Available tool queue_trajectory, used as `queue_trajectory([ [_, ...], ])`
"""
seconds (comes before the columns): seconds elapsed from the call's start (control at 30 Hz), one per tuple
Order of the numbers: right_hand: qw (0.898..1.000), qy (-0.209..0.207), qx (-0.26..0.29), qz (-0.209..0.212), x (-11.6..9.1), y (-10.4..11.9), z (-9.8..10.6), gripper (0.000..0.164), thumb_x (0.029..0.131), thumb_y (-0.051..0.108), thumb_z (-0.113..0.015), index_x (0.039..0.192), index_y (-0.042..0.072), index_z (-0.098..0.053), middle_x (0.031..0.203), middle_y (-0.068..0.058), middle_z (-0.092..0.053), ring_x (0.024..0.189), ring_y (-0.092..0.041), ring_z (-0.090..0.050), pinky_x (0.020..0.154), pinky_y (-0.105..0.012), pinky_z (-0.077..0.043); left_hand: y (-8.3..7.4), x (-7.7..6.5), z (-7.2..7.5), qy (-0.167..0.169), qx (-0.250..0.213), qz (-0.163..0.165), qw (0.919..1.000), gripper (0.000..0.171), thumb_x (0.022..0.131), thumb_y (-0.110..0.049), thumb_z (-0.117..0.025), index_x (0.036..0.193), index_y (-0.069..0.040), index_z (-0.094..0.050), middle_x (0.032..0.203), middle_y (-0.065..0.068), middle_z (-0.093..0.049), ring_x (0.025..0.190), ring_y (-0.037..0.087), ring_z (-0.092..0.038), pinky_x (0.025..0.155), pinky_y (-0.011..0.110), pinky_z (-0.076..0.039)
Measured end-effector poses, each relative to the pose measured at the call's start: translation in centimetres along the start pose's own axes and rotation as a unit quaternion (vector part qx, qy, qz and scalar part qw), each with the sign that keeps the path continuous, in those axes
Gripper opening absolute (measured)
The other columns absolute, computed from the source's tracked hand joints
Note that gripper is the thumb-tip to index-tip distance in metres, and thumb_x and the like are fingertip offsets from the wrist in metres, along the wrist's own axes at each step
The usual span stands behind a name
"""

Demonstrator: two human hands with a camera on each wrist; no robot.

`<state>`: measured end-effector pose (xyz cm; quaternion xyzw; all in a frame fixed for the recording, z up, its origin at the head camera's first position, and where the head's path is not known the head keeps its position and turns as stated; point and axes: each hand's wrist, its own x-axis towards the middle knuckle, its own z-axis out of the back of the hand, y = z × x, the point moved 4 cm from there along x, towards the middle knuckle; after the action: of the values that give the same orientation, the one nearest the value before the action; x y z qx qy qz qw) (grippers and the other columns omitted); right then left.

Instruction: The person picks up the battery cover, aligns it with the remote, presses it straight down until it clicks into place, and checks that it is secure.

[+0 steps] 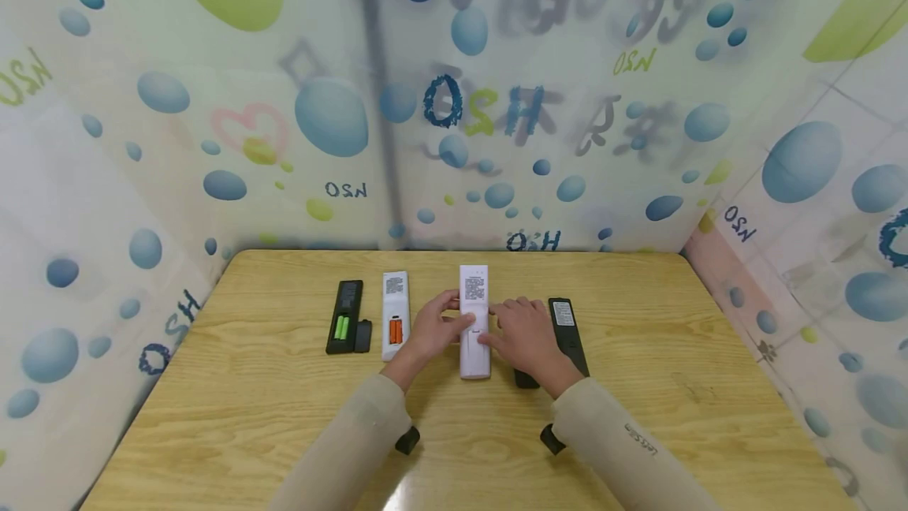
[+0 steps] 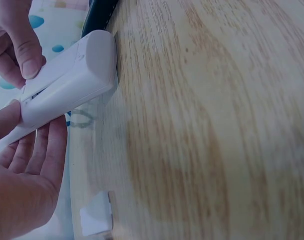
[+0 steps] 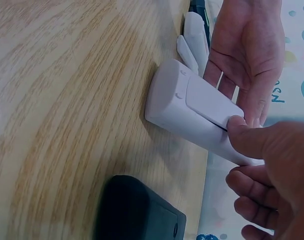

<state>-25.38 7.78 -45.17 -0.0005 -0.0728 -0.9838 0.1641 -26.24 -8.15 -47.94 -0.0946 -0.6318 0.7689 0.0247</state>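
Note:
A white remote control [image 1: 474, 361] is held back side up above the table between both hands. My left hand [image 1: 431, 330] grips it from the left, fingers beneath and thumb on top. From the right, my right hand [image 1: 528, 333] holds the side, its thumb at the edge of the battery cover [image 3: 209, 100]. A narrow dark gap shows along that edge in both wrist views, so the cover is slightly raised. What lies under the cover is hidden.
On the left lie a black remote [image 1: 347, 298] with green batteries, its loose cover [image 1: 363, 335] beside it, and a white remote [image 1: 395, 302] with orange batteries. Another black remote [image 1: 567, 330] lies on the right, partly behind my hand. A patterned curtain [image 1: 454, 211] stands behind the table.

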Motion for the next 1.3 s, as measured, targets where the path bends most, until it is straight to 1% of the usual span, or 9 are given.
queue_trajectory([
  [0.13, 1.000, 0.005, 0.015, -0.004, 0.1, 0.1, -0.3, 0.051, 0.086, 0.051, -0.069, 0.122, 0.015, -0.065, 0.093, 0.004, -0.065, 0.101, -0.021, -0.058, 0.097, -0.046, -0.043, 0.1, -0.1, -0.1, -0.002, 0.005, 0.001, 1.0000, 0.051, 0.093, -0.018, -0.067, 0.141, -0.011, -0.049, 0.124, 0.015, -0.059, 0.100, 0.028, -0.068, 0.073, 0.035, -0.061],
  [0.27, 0.999, 0.009, 0.039, -0.011, 0.3, 0.3, -0.6, 0.045, 0.087, 0.045, -0.070, 0.119, 0.014, -0.065, 0.092, 0.003, -0.064, 0.093, -0.020, -0.056, 0.093, -0.046, -0.042, 0.2, -0.1, -0.1, -0.007, 0.000, 0.000, 1.0000, 0.048, 0.092, -0.016, -0.067, 0.138, -0.011, -0.052, 0.119, 0.015, -0.061, 0.092, 0.024, -0.070, 0.072, 0.038, -0.061],
  [0.4, 0.999, 0.011, 0.047, -0.018, 0.4, 0.5, -0.6, 0.043, 0.087, 0.043, -0.071, 0.118, 0.014, -0.064, 0.093, 0.003, -0.064, 0.093, -0.021, -0.055, 0.094, -0.047, -0.042, 0.4, 0.0, 0.0, -0.011, -0.007, -0.005, 0.9999, 0.046, 0.092, -0.016, -0.067, 0.137, -0.011, -0.054, 0.117, 0.016, -0.061, 0.086, 0.022, -0.070, 0.070, 0.037, -0.061],
  [0.57, 0.999, 0.016, 0.046, -0.023, 0.4, 0.4, -0.4, 0.046, 0.086, 0.046, -0.072, 0.119, 0.015, -0.065, 0.090, 0.004, -0.063, 0.090, -0.019, -0.054, 0.092, -0.044, -0.041, 0.5, 0.1, 0.0, -0.008, -0.008, -0.006, 0.9999, 0.045, 0.093, -0.016, -0.067, 0.136, -0.011, -0.055, 0.118, 0.016, -0.061, 0.086, 0.022, -0.070, 0.069, 0.035, -0.061],
  [0.67, 0.998, 0.022, 0.048, -0.022, 0.3, 0.3, -0.3, 0.048, 0.085, 0.047, -0.072, 0.120, 0.015, -0.065, 0.088, 0.004, -0.063, 0.088, -0.018, -0.052, 0.089, -0.042, -0.041, 0.5, 0.0, 0.0, -0.008, -0.010, -0.002, 0.9999, 0.045, 0.093, -0.017, -0.067, 0.136, -0.012, -0.055, 0.120, 0.016, -0.061, 0.088, 0.022, -0.070, 0.070, 0.036, -0.060],
  [0.83, 0.998, 0.031, 0.056, -0.020, 0.3, 0.4, 0.1, 0.052, 0.084, 0.047, -0.073, 0.123, 0.013, -0.064, 0.085, 0.004, -0.060, 0.086, -0.018, -0.051, 0.088, -0.042, -0.041, 0.5, 0.0, 0.0, -0.006, -0.011, -0.001, 0.9999, 0.046, 0.093, -0.017, -0.067, 0.137, -0.011, -0.054, 0.122, 0.016, -0.060, 0.089, 0.023, -0.070, 0.072, 0.038, -0.061],
  [0.97, 0.997, 0.036, 0.061, -0.026, 0.4, 0.5, 0.2, 0.056, 0.082, 0.048, -0.075, 0.123, 0.012, -0.063, 0.084, 0.004, -0.058, 0.087, -0.020, -0.051, 0.087, -0.042, -0.041, 0.4, -0.1, -0.1, -0.005, -0.006, -0.002, 1.0000, 0.048, 0.093, -0.017, -0.067, 0.138, -0.011, -0.052, 0.123, 0.017, -0.060, 0.090, 0.024, -0.070, 0.073, 0.040, -0.061],
  [1.1, 0.996, 0.039, 0.069, -0.036, 0.8, 0.3, 0.0, 0.052, 0.081, 0.047, -0.076, 0.120, 0.013, -0.065, 0.087, 0.003, -0.061, 0.087, -0.020, -0.052, 0.089, -0.043, -0.040, 0.4, -0.1, -0.2, -0.002, 0.007, -0.001, 1.0000, 0.049, 0.093, -0.019, -0.067, 0.139, -0.012, -0.052, 0.124, 0.016, -0.060, 0.089, 0.023, -0.069, 0.072, 0.040, -0.061],
  [1.3, 0.995, 0.035, 0.087, -0.042, 1.0, 0.1, -0.5, 0.045, 0.085, 0.044, -0.073, 0.117, 0.013, -0.065, 0.093, 0.001, -0.066, 0.091, -0.020, -0.054, 0.094, -0.047, -0.040, 0.3, -0.1, -0.2, 0.003, 0.008, 0.004, 1.0000, 0.049, 0.093, -0.019, -0.066, 0.139, -0.013, -0.051, 0.125, 0.015, -0.060, 0.089, 0.022, -0.068, 0.071, 0.038, -0.061],
])
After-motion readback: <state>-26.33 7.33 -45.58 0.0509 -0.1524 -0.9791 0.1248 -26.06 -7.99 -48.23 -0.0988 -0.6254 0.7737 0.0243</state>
